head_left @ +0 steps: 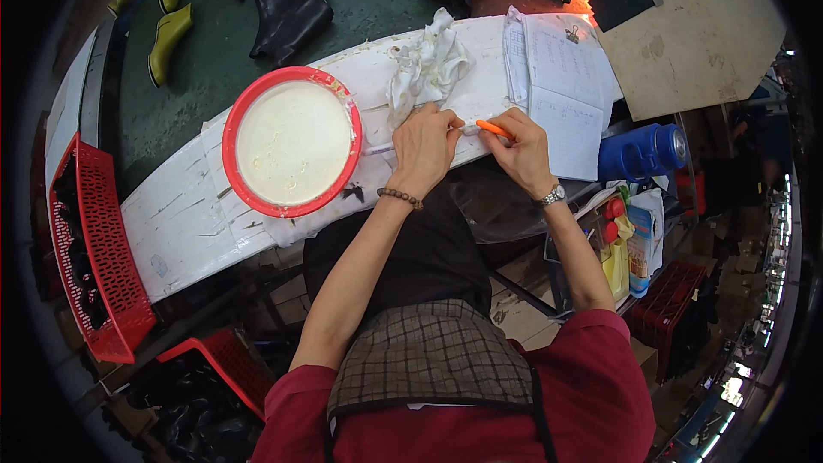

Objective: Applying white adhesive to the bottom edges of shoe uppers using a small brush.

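Observation:
Over the near edge of the white, worn board (pixel 184 227), both my hands work close together. My right hand (pixel 525 154) is closed on a slim orange stick-like tool (pixel 495 129), whose exact kind I cannot make out. Its tip points toward my left hand (pixel 424 150), which is pinched at the fingertips beside a small whitish piece (pixel 470 129); what it grips is mostly hidden. Just beyond the left hand lies a crumpled, stained white cloth (pixel 429 69). To its left stands a round red basin (pixel 230 150) filled with a creamy white substance.
An open notebook (pixel 561 111) lies on the right, with a blue jug (pixel 639 153) beside it. Dark boots (pixel 287 17) and yellow-green boots (pixel 170 43) rest on the green belt (pixel 206 51) beyond. Red crates (pixel 107 240) stand at the left.

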A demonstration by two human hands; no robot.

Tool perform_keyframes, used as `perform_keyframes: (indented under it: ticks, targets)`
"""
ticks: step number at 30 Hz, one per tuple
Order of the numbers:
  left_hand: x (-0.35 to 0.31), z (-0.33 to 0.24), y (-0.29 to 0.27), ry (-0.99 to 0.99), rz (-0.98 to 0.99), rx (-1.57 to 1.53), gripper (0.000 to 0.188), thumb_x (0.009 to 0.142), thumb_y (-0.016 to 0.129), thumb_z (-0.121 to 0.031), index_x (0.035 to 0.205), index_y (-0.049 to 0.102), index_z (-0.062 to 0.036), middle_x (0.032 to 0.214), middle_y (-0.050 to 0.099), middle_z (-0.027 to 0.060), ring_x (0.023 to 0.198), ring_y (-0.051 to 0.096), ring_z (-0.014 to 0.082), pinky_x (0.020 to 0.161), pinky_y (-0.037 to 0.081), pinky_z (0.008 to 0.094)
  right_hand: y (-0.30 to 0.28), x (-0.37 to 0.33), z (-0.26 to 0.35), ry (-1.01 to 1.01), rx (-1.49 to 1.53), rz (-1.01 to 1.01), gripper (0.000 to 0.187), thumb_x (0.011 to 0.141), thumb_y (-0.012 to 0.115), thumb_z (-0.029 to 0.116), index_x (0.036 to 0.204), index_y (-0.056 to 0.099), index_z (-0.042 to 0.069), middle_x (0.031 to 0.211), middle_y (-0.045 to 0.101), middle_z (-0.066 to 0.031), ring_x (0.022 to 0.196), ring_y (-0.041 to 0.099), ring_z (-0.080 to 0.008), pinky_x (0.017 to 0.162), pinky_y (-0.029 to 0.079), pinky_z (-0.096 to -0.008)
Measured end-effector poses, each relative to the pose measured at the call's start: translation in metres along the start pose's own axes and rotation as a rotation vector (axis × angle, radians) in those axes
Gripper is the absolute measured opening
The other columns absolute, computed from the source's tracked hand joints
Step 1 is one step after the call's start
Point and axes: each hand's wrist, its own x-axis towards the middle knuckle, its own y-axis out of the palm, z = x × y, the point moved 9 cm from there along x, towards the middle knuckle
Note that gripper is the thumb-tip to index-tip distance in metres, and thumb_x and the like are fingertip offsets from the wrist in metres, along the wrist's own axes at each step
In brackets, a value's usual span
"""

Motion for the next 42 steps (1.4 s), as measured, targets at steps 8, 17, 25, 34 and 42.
perform_keyframes:
  ticks: [8, 17, 25, 34, 42]
  targets:
    - [0.004, 0.005, 0.001, -0.005, 0.065, -0.004, 0.015, 0.086, 0.08, -0.02, 0.099, 0.083, -0.0136, 0.087, 0.069, 0.0078, 0.083, 0.07, 0.0278, 0.071, 0.052, 0.0413, -0.019, -0.034, -0.024, 0.215, 0.04, 0.011, 0.021, 0.095, 0.073, 0.016, 0.086, 0.067, -0.001, 0.077, 0.056, -0.0088, 0.06, 0.051, -0.0164, 0.057, 0.042, -0.032]
    - [0.011, 0.009, -0.002, -0.1, 0.224, -0.132, 0.016, 0.086, 0.08, -0.023, 0.095, 0.084, -0.0103, 0.087, 0.077, 0.0148, 0.083, 0.075, 0.0323, 0.075, 0.057, 0.0426, -0.057, -0.012, -0.014, 0.167, 0.169, -0.191, 0.039, 0.113, 0.053, 0.029, 0.09, 0.069, 0.001, 0.076, 0.057, -0.0003, 0.062, 0.047, -0.0096, 0.059, 0.041, -0.0269]
    - [0.014, 0.013, 0.001, -0.144, 0.229, -0.129, 0.018, 0.085, 0.078, -0.024, 0.093, 0.083, -0.0089, 0.083, 0.077, 0.0153, 0.079, 0.075, 0.0331, 0.075, 0.058, 0.0434, -0.021, -0.007, -0.011, 0.242, 0.611, -0.057, 0.015, 0.108, 0.058, 0.009, 0.117, 0.057, -0.004, 0.104, 0.065, -0.0076, 0.098, 0.073, -0.0178, 0.089, 0.06, -0.0311]
    - [0.013, 0.015, 0.005, -0.156, 0.256, -0.101, 0.021, 0.088, 0.077, -0.025, 0.096, 0.082, -0.0065, 0.088, 0.079, 0.0142, 0.085, 0.076, 0.0293, 0.077, 0.057, 0.0402, -0.012, 0.002, -0.007, 0.227, 0.493, 0.034, 0.011, 0.101, 0.066, 0.001, 0.11, 0.06, -0.003, 0.1, 0.067, -0.005, 0.092, 0.07, -0.0121, 0.083, 0.057, -0.0256]
    - [0.015, 0.013, 0.004, -0.12, 0.249, -0.108, 0.021, 0.089, 0.075, -0.025, 0.096, 0.082, -0.0072, 0.09, 0.078, 0.0152, 0.087, 0.076, 0.0312, 0.077, 0.057, 0.0415, 0.0, 0.014, 0.045, -0.153, 0.059, 0.175, 0.02, 0.088, 0.069, -0.005, 0.107, 0.063, 0.0, 0.096, 0.066, -0.0142, 0.088, 0.069, -0.0327, 0.075, 0.056, -0.0368]
